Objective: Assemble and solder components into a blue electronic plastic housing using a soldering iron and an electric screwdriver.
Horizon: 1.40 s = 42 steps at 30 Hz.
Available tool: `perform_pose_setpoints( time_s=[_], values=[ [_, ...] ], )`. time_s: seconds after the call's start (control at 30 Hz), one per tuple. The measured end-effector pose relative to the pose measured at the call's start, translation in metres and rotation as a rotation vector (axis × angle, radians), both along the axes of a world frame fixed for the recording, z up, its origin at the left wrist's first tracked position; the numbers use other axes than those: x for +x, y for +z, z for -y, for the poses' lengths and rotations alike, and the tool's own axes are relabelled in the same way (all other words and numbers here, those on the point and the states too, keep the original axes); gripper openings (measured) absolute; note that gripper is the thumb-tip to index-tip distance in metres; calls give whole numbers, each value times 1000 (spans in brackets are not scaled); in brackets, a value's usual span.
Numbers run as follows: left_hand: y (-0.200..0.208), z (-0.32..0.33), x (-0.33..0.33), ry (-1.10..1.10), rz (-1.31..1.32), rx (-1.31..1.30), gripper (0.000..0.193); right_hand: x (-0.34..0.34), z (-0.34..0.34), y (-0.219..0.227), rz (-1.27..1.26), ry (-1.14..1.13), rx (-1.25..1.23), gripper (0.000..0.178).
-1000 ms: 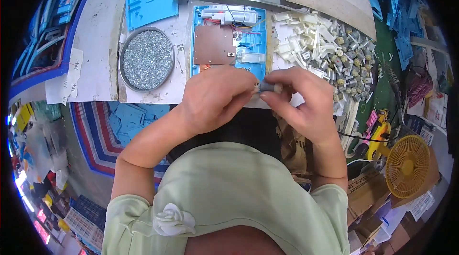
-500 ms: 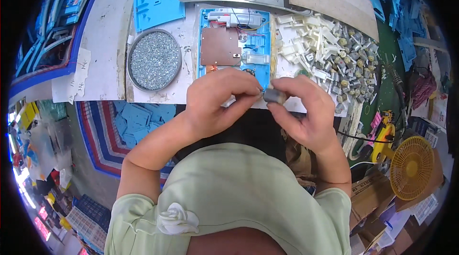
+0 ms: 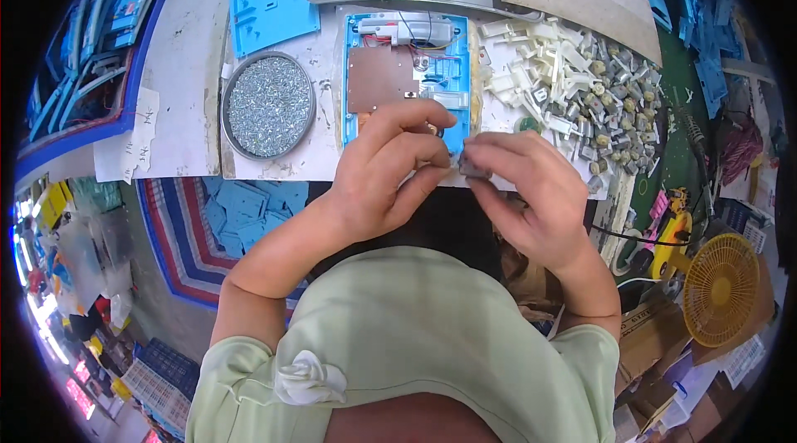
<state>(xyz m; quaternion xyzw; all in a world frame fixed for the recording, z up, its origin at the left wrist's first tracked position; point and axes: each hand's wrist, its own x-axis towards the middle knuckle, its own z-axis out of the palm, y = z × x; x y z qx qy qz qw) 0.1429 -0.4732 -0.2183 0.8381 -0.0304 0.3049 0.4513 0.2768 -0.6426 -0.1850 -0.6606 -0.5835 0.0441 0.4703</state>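
Head view: small grey motor (image 3: 472, 167), blurred, partly hidden.

Both elbows bent, upper arms out to either side of the torso (image 3: 398, 318); bare left forearm (image 3: 282, 256) slanting inward and away, bare right forearm (image 3: 591, 281) more steeply so. Hands meet nearly tip to tip ahead of chest, backs mostly up. Left hand (image 3: 390, 165): index arched above the other fingers, middle finger bent toward thumb; contact at the tips unclear. Right hand (image 3: 527, 186): fingers curled, index and thumb in a pinch, thumb beneath.
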Motion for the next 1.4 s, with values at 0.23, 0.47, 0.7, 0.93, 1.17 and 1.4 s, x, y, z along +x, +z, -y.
perform_pose_setpoints(
  time_s=[0.23,0.47,0.7,0.93,1.17,1.4],
  values=[
    [-5,-7,2,78,-99,-272,21,14,3,-16,71,-88,39,37],
    [-7,-24,42,246,-305,507,25,23,18,-21,-652,-252,-105,31],
    [-14,-31,24,81,-194,502,21,53,-5,-24,-595,-180,-192,28],
    [-22,-34,-8,69,-230,384,23,61,-48,-43,-378,-115,-302,21],
    [-11,-47,-10,125,-213,183,18,61,-61,-43,-238,-135,-353,17],
    [-24,-63,19,282,-110,192,12,63,-65,-42,-144,-99,-384,18]
  ],
)
